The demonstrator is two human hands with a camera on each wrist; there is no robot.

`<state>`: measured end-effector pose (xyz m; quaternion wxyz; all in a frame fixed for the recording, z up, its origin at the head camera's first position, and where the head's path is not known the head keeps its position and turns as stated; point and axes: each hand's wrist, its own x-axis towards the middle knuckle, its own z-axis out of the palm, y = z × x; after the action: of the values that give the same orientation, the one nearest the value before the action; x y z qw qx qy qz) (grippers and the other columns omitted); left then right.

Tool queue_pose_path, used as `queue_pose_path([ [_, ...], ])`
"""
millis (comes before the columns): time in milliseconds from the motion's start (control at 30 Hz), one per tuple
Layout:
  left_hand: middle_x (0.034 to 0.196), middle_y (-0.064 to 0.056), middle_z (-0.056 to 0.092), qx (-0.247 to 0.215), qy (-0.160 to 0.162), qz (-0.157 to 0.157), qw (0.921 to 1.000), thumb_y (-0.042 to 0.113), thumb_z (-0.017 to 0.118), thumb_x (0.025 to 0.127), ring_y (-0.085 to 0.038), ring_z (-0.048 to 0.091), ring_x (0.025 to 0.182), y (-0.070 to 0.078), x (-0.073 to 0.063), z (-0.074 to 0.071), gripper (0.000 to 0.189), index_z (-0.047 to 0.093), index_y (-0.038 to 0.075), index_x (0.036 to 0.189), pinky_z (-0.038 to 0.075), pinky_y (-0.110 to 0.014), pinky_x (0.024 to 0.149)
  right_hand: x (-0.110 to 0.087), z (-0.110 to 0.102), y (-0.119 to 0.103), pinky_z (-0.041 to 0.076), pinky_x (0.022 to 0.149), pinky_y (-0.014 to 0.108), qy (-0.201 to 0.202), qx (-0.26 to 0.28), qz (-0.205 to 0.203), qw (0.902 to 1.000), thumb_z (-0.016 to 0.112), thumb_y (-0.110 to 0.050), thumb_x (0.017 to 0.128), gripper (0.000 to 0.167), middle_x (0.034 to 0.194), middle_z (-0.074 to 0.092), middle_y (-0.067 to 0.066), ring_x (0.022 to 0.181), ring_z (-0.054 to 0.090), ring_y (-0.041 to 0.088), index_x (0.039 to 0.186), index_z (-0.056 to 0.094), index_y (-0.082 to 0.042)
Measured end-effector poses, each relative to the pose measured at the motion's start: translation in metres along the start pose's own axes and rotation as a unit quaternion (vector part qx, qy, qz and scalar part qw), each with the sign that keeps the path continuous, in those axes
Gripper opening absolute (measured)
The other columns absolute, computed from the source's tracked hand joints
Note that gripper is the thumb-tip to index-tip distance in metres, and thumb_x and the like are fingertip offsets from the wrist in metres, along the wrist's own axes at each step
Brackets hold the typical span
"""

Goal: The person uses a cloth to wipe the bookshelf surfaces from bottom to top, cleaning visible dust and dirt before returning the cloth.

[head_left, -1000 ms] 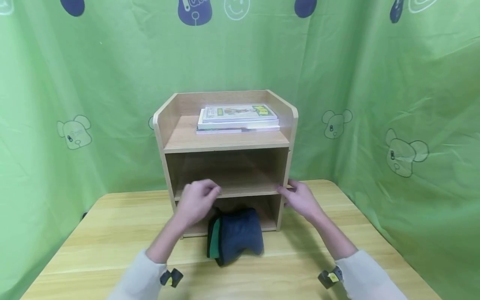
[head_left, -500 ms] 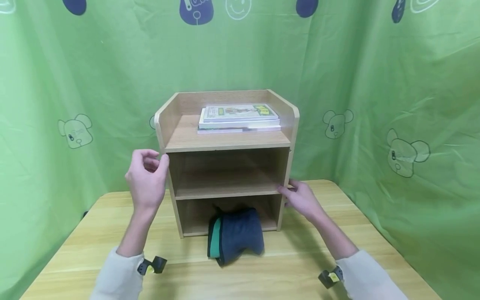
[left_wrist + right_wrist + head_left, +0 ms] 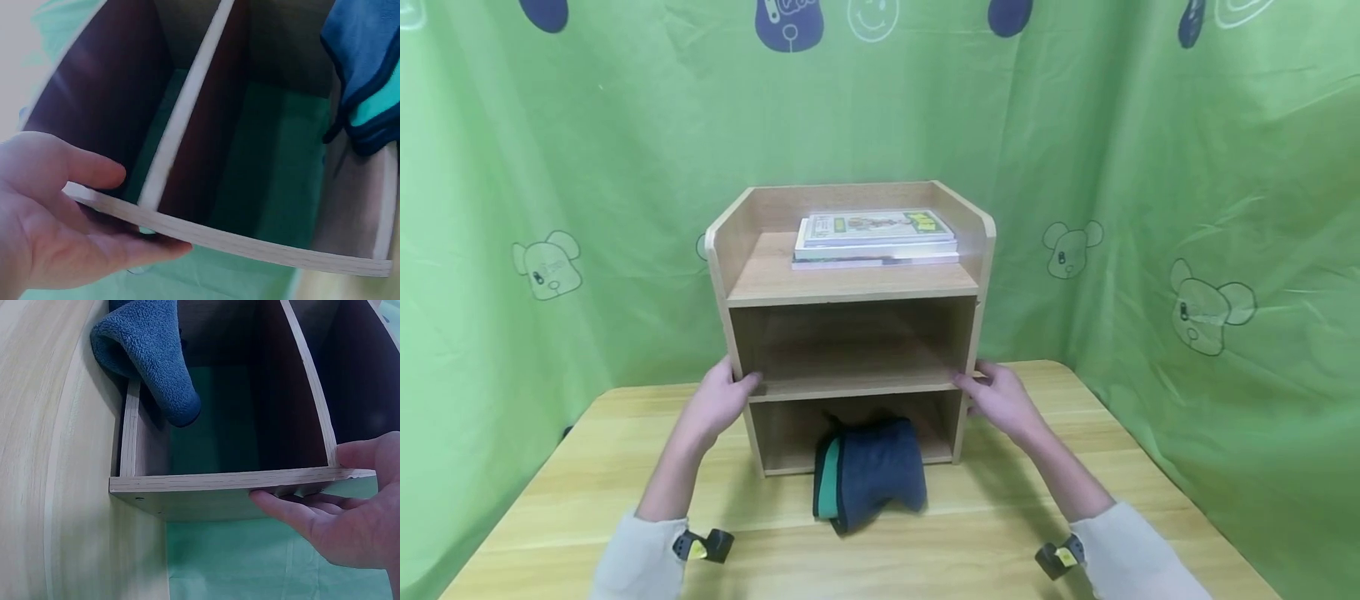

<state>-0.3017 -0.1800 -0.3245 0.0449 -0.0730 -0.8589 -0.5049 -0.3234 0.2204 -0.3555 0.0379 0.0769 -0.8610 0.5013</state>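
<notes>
Wooden three-tier shelf unit (image 3: 853, 342) stands upright on a wood-grain tabletop (image 3: 985, 542), about mid-frame in the head view, its front facing the person, one bare hand at each side. Left hand (image 3: 713, 404) pinches the L side panel (image 3: 281, 250) around mid-ht — thumb inside the middle compartment, just above the middle shelf (image 3: 853, 389), fingers along the panel's outer face. Right hand (image 3: 1003, 404) grips likewise opp. side: thumb at the R end of the middle shelf, other fingers against the outside of the R side panel (image 3: 212, 481), partly hidden.

Below, a navy fleece cloth (image 3: 883, 471) w/ green face & dark edging spills from the bottom compartment over its front edge, btwn the hands & well apart from both; whether its lowest corner touches the tabletop, can't tell. Up top, a stack of books (image 3: 880, 237) lies flat, slightly R of ctr., the uppermost w/ illustrated cover & yellow-green lettering, too small to read. Each wrist carries a small black camera (image 3: 721, 545) by a pale sleeve cuff (image 3: 643, 554). Backdrop — green curtain (image 3: 625, 125) w/ bear heads, a smiley & purple shapes.
</notes>
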Motion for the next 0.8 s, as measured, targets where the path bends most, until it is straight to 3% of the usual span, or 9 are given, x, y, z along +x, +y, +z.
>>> queue_pose_path([
  [233,0.145,-0.027,0.052,-0.021,-0.005,-0.012,0.9997,0.014,0.050,0.100,-0.039,0.047,0.137,-0.014,-0.002,0.001,0.048,0.046,-0.006,0.143,0.037,-0.058,0.115,-0.001,0.001,-0.002,0.053,0.100,0.054,-0.001,0.000,-0.003,1.0000,0.057,-0.034,0.102,0.063,0.141,0.055,0.032,0.103,0.072,0.042,0.148,0.042,0.006],
  [433,0.151,-0.028,0.047,-0.039,-0.007,-0.009,0.9992,0.016,0.052,0.102,-0.044,0.042,0.142,-0.022,-0.005,0.004,0.052,0.043,-0.005,0.148,0.032,-0.059,0.118,-0.002,0.000,0.000,0.051,0.102,0.056,0.003,-0.004,0.001,1.0000,0.057,-0.034,0.102,0.062,0.141,0.055,0.032,0.099,0.074,0.039,0.148,0.043,0.005],
  [667,0.147,-0.027,0.052,-0.019,0.010,-0.015,0.9997,0.027,0.055,0.103,-0.043,0.050,0.136,-0.030,-0.008,0.004,0.050,0.051,-0.001,0.144,0.041,-0.059,0.112,-0.002,0.001,-0.001,0.052,0.101,0.054,0.006,-0.008,0.001,0.9999,0.057,-0.034,0.102,0.061,0.140,0.056,0.031,0.095,0.075,0.038,0.147,0.044,0.006],
  [800,0.145,-0.025,0.055,-0.018,0.011,-0.010,0.9997,0.031,0.057,0.102,-0.042,0.051,0.136,-0.034,-0.007,0.004,0.050,0.055,0.000,0.142,0.042,-0.058,0.111,-0.003,0.001,-0.002,0.053,0.101,0.053,0.005,-0.004,0.001,1.0000,0.057,-0.034,0.102,0.062,0.141,0.055,0.031,0.101,0.073,0.041,0.147,0.043,0.006],
])
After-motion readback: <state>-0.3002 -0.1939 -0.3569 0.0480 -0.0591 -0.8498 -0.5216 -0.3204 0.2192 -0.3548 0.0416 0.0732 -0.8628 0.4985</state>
